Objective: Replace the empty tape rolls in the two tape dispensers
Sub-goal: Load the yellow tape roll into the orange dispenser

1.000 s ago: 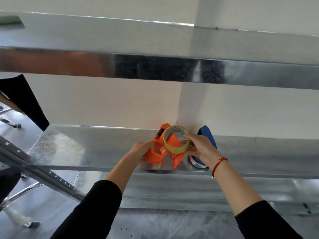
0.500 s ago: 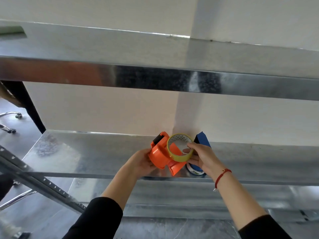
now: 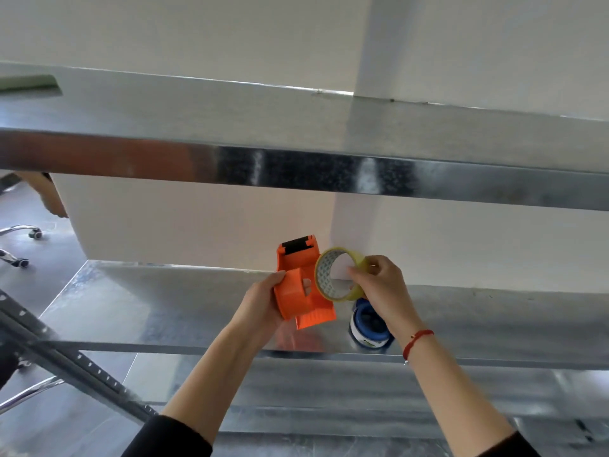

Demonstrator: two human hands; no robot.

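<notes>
My left hand point(image 3: 263, 300) grips an orange tape dispenser point(image 3: 298, 285) above the metal shelf point(image 3: 148, 308), its black cutter end pointing up. My right hand point(image 3: 382, 288) pinches a clear yellowish tape roll point(image 3: 324, 275) by its rim, held right beside the dispenser's open side and touching it. A blue tape dispenser point(image 3: 370, 324) with a white roll stands on the shelf below my right hand, partly hidden by the wrist.
A second metal shelf point(image 3: 296, 166) runs overhead, close above the hands. A slanted perforated metal rail point(image 3: 66, 361) crosses the lower left. Chair casters point(image 3: 19, 262) stand on the floor at far left. A white wall backs the shelves.
Both hands have lifted the orange dispenser and the tape roll higher off the shelf. The dispenser has turned more upright, and the blue dispenser shows more below my right hand.
</notes>
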